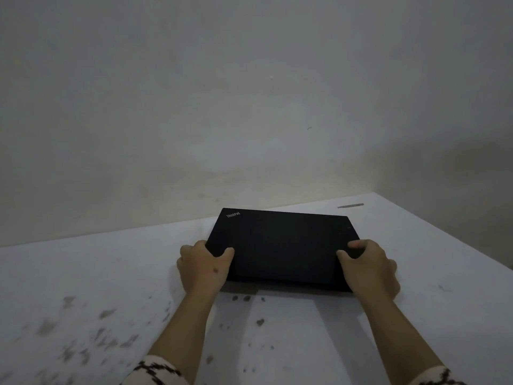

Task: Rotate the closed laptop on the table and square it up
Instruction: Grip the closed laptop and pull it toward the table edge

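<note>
A closed black laptop (283, 243) with a small logo at its far left corner lies flat on the white table (83, 273), near the wall. My left hand (204, 266) grips its near left corner, thumb on the lid. My right hand (369, 269) grips the near right corner, thumb and a fingertip on the lid. The laptop's near edge runs roughly across my view, slightly skewed against the table's far edge.
A plain pale wall (249, 107) rises just behind the table. The tabletop carries grey smudges (83, 343) at the near left and a short dark mark (350, 205) at the far right. The table's right edge (444, 232) slants away beside the laptop.
</note>
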Demonstrator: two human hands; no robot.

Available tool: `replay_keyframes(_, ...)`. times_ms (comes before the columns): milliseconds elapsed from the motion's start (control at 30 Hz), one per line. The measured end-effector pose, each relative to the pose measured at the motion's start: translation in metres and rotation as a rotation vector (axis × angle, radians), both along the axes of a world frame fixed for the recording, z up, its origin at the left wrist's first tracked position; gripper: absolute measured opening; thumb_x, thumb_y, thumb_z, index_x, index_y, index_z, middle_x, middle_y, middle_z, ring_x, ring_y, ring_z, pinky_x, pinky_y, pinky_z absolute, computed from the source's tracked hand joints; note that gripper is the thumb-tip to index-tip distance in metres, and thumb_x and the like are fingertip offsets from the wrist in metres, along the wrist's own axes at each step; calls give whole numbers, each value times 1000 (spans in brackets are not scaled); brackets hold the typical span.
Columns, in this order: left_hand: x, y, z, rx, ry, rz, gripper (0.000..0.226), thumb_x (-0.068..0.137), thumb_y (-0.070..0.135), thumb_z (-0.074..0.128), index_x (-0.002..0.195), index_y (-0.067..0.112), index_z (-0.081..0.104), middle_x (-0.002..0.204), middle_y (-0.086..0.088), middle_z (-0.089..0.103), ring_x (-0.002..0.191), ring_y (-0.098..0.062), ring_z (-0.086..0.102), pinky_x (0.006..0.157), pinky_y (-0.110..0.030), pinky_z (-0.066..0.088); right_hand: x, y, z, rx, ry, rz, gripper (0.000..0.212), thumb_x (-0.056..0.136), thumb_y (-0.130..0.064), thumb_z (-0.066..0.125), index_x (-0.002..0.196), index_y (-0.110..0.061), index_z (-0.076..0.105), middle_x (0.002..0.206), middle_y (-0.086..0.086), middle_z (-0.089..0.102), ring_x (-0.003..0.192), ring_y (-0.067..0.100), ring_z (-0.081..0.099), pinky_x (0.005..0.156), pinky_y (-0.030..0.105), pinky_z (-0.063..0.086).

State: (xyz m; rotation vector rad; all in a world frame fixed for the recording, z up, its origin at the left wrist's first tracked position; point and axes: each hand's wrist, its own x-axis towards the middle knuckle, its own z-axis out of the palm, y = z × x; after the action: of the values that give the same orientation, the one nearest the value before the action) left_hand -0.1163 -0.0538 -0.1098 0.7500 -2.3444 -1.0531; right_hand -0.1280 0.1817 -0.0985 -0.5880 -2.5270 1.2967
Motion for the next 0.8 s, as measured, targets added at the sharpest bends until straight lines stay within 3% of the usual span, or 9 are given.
replay_keyframes(100, 22, -20, -1, 9, 4, 33, 41, 77, 37, 66, 101, 4, 64, 97, -8, 43, 99, -35, 56, 73, -35, 45, 14, -19, 1, 5, 4, 37, 33, 91, -29, 58, 123, -22, 56, 123, 12, 59, 122, 29, 43, 77, 34, 35)
replay_keyframes(367, 75, -74, -10, 33, 17, 118, 43, 73, 41, 69, 97, 5, 67, 103, -16, 60, 90, -33, 61, 66, -38, 52, 50, -73, -2, 10, 2, 118, 28, 91, -27, 57, 119, -24, 59, 120, 10, 60, 118, 28, 45, 79, 35, 40)
replay_keyframes(800, 137, -120, -26, 31, 45, 151, 51, 73, 46, 69, 105, 7, 67, 103, -15, 63, 88, -30, 63, 71, -43, 60, 103, -122, -10, 0, 21, 156, 27, 91, -26, 58, 118, -23, 60, 119, 11, 60, 109, 25, 46, 74, 33, 37)
